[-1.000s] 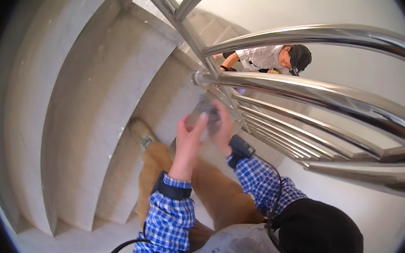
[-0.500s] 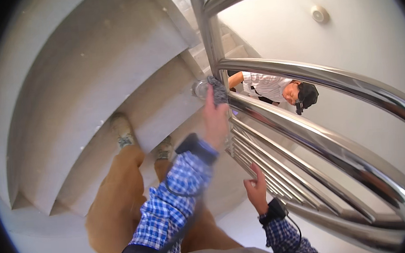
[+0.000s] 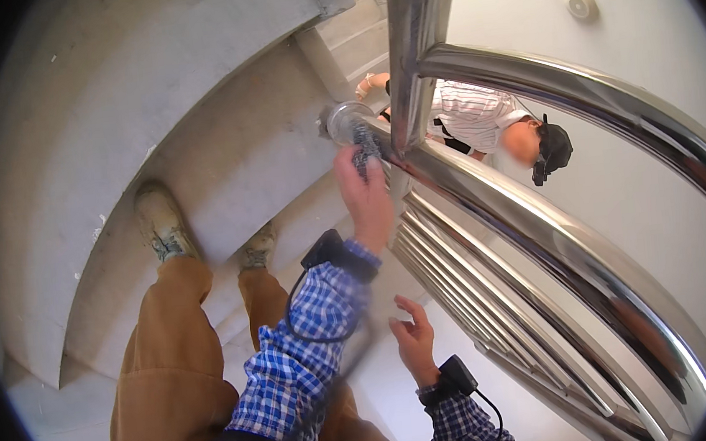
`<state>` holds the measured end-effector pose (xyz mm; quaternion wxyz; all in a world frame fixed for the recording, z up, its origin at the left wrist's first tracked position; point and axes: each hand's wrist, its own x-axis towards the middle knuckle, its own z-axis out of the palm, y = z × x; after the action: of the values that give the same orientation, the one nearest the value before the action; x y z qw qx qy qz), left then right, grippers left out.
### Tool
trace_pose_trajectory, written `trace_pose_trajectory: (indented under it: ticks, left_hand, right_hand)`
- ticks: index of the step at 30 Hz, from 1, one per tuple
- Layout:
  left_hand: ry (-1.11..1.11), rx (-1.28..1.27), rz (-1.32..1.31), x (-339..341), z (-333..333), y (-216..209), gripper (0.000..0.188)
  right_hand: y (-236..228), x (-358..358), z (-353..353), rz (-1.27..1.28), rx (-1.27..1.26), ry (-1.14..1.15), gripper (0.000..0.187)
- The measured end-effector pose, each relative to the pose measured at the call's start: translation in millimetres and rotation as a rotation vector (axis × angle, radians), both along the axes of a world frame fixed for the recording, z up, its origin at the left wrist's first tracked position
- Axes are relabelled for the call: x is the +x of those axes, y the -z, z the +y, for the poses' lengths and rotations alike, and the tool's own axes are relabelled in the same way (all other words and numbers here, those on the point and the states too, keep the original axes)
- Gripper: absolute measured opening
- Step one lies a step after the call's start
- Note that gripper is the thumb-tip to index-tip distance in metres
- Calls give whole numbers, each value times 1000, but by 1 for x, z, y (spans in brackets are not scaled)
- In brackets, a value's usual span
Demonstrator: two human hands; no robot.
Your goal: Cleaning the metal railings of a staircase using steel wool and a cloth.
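My left hand [image 3: 367, 201] is closed on a dark grey, fuzzy cloth [image 3: 366, 147]. It presses the cloth near the round metal collar [image 3: 348, 122] at the foot of the railing, where the post meets the stair edge. Fingers partly hide the cloth, and motion blurs it a little. Lower down, my right hand [image 3: 415, 341] hangs beside the steel bars, empty, its thumb and index finger apart. Both of my wrists carry a dark strap, and the right one has a small black box [image 3: 457, 374] with a cable.
Curved pale stone steps [image 3: 220, 144] sweep down on the left, with my shoes [image 3: 162, 220] on them. Shiny steel rails [image 3: 555, 232] run along the right. Beyond them, lower down, is a person [image 3: 478, 117] in a striped shirt and dark cap. A round fixture [image 3: 580, 5] sits on the white wall.
My left hand and the cloth have shifted left, off the upright post toward the collar. My right hand has moved left and slightly down. The person below has an arm reaching further left.
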<state>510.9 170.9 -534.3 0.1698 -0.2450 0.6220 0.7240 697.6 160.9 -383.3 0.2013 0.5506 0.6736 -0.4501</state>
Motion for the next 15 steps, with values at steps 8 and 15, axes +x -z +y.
trace_pose_trajectory:
  ticks: [8,15]
  left_hand:
    - [156,105,45,-64,-22,45,24]
    - [211,291,156,-61,-4,4,28]
  right_hand:
    - [3,-8,1,-44,-69,35,33]
    - [14,-8,11,-4,-227,147,30]
